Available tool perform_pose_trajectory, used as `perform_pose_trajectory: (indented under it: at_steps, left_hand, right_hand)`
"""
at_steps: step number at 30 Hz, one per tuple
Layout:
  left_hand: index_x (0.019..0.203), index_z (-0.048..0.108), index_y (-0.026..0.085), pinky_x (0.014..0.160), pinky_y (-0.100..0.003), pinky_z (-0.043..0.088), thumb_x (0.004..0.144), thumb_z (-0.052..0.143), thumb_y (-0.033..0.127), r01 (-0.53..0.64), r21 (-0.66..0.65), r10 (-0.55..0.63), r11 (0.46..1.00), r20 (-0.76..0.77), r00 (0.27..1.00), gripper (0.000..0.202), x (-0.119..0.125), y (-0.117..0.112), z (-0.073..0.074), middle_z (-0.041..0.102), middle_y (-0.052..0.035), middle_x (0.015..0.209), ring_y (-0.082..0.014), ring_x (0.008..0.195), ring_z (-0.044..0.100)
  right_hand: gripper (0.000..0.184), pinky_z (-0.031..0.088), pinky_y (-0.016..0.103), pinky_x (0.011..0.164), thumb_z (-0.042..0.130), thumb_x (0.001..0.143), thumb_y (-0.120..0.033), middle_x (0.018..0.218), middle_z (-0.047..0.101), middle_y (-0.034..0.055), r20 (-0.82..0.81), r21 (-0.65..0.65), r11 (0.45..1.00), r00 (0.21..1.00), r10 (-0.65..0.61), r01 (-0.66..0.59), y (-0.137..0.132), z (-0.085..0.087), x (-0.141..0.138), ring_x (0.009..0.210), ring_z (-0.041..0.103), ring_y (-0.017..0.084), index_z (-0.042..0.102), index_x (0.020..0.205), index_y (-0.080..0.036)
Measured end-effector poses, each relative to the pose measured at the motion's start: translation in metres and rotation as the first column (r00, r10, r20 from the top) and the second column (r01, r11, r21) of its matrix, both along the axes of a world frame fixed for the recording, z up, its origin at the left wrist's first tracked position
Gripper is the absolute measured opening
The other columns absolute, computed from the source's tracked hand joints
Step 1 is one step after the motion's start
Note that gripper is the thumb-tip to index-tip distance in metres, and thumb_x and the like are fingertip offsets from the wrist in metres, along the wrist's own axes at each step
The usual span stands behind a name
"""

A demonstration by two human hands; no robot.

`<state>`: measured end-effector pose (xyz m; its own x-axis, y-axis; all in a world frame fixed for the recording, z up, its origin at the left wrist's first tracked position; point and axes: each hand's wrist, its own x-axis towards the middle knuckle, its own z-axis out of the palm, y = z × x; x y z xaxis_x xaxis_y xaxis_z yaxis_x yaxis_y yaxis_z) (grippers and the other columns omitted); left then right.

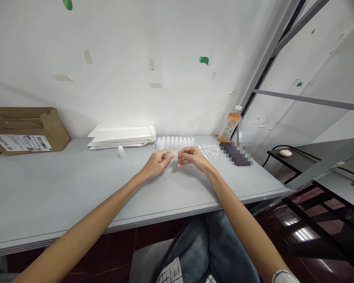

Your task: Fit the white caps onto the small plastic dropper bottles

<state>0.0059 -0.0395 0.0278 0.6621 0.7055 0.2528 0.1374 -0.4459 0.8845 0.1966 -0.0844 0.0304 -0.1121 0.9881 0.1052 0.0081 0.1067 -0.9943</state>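
My left hand [157, 162] is closed around a small whitish plastic bottle [170, 155], most of it covered by the fingers. At the bottle's right end, the fingers of my right hand [195, 158] are pinched together; the small piece between them is too hidden to name. Just behind both hands stand several small white dropper bottles [172, 144] in rows. A heap of small white plastic parts [211, 151] lies right of my right hand. Off to the left, one more white dropper bottle [122, 152] stands alone, with a nozzle on top.
White envelopes [124, 135] are stacked against the wall, and an opened cardboard box [26, 131] sits at the far left. An orange drink bottle [230, 125] and a blurred-out dark object [237, 154] occupy the right end of the grey table [76, 188], beside a metal frame [261, 70].
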Motion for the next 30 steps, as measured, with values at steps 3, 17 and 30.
perform_pose_trajectory:
  at_steps: [3, 17, 30]
  left_hand:
    - [0.088, 0.059, 0.015, 0.043, -0.022, 0.033, 0.088, 0.051, 0.049, 0.007, -0.028, -0.006, 1.0, 0.018, 1.0, 0.035, 0.0011, -0.0014, -0.0009, 0.041, 0.0078, 0.05, -0.0073, 0.037, 0.04]
    - [0.074, 0.05, 0.016, 0.039, -0.021, 0.032, 0.087, 0.054, 0.052, 0.031, -0.155, -0.016, 0.987, 0.095, 0.995, 0.038, 0.0018, -0.0011, -0.0041, 0.037, 0.0081, 0.049, -0.0059, 0.036, 0.039]
    - [0.07, 0.047, 0.017, 0.039, -0.02, 0.032, 0.087, 0.052, 0.056, 0.003, -0.125, 0.01, 0.992, 0.102, 0.995, 0.043, 0.0023, -0.0013, -0.0071, 0.037, 0.0082, 0.048, -0.006, 0.035, 0.04]
  right_hand:
    - [0.027, 0.059, 0.034, 0.064, 0.076, 0.068, -0.038, 0.065, 0.066, 0.0035, -0.007, -0.014, 1.0, 1.0, 0.012, -0.012, 0.0012, -0.0022, 0.0018, 0.062, 0.07, 0.021, 0.066, 0.073, -0.013]
    - [0.03, 0.06, 0.033, 0.064, 0.077, 0.07, -0.039, 0.067, 0.066, 0.0044, -0.021, -0.025, 0.996, 0.996, 0.088, -0.089, 0.001, -0.0041, 0.0028, 0.064, 0.071, 0.021, 0.068, 0.073, -0.01]
    - [0.034, 0.06, 0.034, 0.066, 0.077, 0.071, -0.042, 0.069, 0.066, 0.005, 0.02, -0.005, 0.993, 0.993, 0.121, -0.121, -0.0011, -0.0028, 0.0013, 0.068, 0.072, 0.022, 0.069, 0.075, -0.01]
